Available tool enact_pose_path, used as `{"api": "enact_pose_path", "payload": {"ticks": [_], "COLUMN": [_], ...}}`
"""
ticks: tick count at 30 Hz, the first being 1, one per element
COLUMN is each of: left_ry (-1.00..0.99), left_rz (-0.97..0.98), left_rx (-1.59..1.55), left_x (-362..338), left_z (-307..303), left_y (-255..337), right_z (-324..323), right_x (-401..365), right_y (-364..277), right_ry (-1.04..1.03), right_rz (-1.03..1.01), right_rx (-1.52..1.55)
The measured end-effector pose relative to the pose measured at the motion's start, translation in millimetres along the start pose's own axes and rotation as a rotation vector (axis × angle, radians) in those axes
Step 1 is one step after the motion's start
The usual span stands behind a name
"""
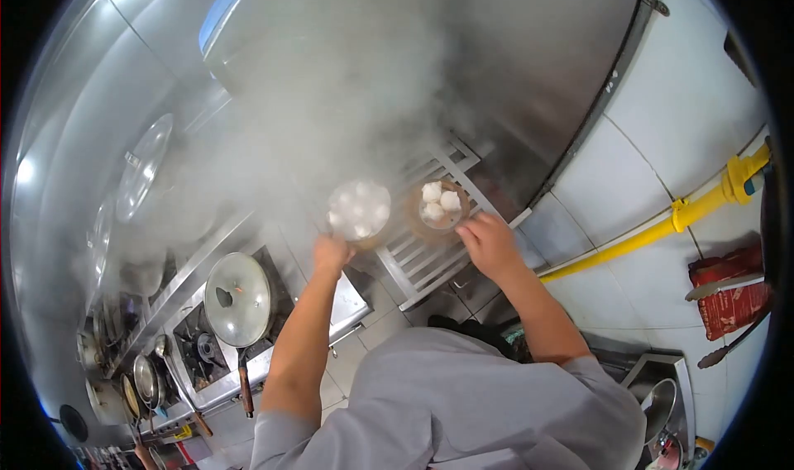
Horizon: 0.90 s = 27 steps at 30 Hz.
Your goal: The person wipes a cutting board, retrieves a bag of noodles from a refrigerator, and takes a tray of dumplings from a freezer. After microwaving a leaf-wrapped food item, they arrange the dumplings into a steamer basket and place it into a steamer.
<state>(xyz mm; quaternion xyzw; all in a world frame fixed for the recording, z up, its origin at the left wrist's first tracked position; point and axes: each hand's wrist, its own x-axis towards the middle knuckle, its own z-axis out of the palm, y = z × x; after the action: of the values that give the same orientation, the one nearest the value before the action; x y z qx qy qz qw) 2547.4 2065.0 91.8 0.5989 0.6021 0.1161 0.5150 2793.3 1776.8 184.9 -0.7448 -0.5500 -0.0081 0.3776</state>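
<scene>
My left hand [332,253] is closed on the near edge of a round bamboo steamer basket [374,241]. Several pale dumplings [359,209] fill it, blurred by steam. To its right, a smaller steamer basket [415,222] sits over a slatted metal rack [411,273], holding a few white buns [449,200]. Thumb and fingers of my right hand [488,243] pinch this smaller basket at its right rim. Both baskets look level, side by side in front of me.
Thick steam [347,81] hides much of the far side. A stove [207,346] stands at left with a lidded pan [238,298], its handle pointing toward me. A yellow pipe [628,237] runs along the tiled wall at right, near hanging tongs [728,286] and a red packet [732,309].
</scene>
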Motion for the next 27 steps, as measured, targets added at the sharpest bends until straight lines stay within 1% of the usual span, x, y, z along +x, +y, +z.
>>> {"api": "enact_pose_path", "payload": {"ticks": [1, 2, 3, 4, 5, 6, 7, 9, 10, 12, 13, 14, 16, 18, 20, 21, 22, 24, 26, 27], "left_ry": [0.005, -0.007, -0.020, -0.019, -0.017, -0.029, -0.012, -0.182, -0.163, -0.280, -0.284, -0.289, -0.219, -0.090, -0.039, -0.047, -0.057, -0.306, -0.423, -0.458], "left_rz": [0.000, -0.029, -0.057, -0.056, 0.281, 0.440, 0.604, 0.085, 0.083, 0.076, 0.021, -0.033, -0.178, -0.325, -0.376, -0.363, -0.350, -0.252, -0.267, -0.332], "left_rx": [-0.005, -0.286, -0.566, -0.567, -0.203, -0.012, 0.169, -0.804, -0.818, -0.648, -0.593, -0.539, -0.508, -0.447, -0.268, 0.023, 0.316, 0.762, 0.848, 0.880], "left_x": [4.6, 12.6, 23.0, 44.5, 72.5, 68.8, 64.5, -17.6, -36.6, -70.9, -81.4, -91.6, -119.3, -143.4, -163.1, -170.4, -178.6, -216.0, -234.4, -231.3], "left_z": [11.7, 24.5, 32.3, 39.1, 47.8, 48.6, 49.2, 34.3, 25.0, 4.9, -5.7, -16.8, -31.2, -35.9, -32.9, -26.1, -23.2, -33.5, -39.4, -36.3], "left_y": [8.0, 11.3, 8.8, -5.7, -27.4, -27.9, -28.0, 13.7, 10.3, -18.1, -41.7, -68.4, -128.4, -210.9, -312.4, -380.2, -423.9, -424.0, -461.9, -502.8], "right_z": [-11.0, -18.4, -21.4, -23.9, -16.6, -1.0, 14.8, 41.2, 49.8, 68.4, 69.6, 69.9, 70.1, 77.5, 95.3, 99.1, 107.3, 130.2, 153.7, 164.5], "right_x": [-16.4, -34.8, -51.6, -68.7, -89.2, -107.4, -120.6, -137.3, -138.0, -127.8, -119.4, -115.7, -112.7, -103.3, -87.3, -65.6, -42.9, 2.9, 54.4, 77.4], "right_y": [0.1, 1.4, 4.4, 7.7, 21.2, 34.3, 38.0, 39.1, 36.8, 29.2, 19.1, 15.0, 14.3, 22.4, 39.2, 38.9, 41.7, 49.8, 48.9, 50.1], "right_ry": [-0.052, -0.103, -0.244, -0.386, -0.511, -0.637, -0.640, -0.418, -0.439, -0.329, -0.270, -0.308, -0.293, -0.334, -0.283, -0.282, -0.312, -0.434, -0.467, -0.474], "right_rz": [0.094, 0.190, 0.330, 0.472, 0.523, 0.574, 0.571, 0.758, 0.745, 0.888, 0.978, 0.959, 1.001, 0.970, 0.907, 0.912, 0.896, 0.778, 0.772, 0.816], "right_rx": [0.064, 0.127, 0.143, 0.159, 0.193, 0.228, 0.226, 0.618, 0.615, 0.857, 1.011, 1.010, 1.034, 0.992, 0.973, 0.993, 0.996, 0.970, 0.979, 1.007]}}
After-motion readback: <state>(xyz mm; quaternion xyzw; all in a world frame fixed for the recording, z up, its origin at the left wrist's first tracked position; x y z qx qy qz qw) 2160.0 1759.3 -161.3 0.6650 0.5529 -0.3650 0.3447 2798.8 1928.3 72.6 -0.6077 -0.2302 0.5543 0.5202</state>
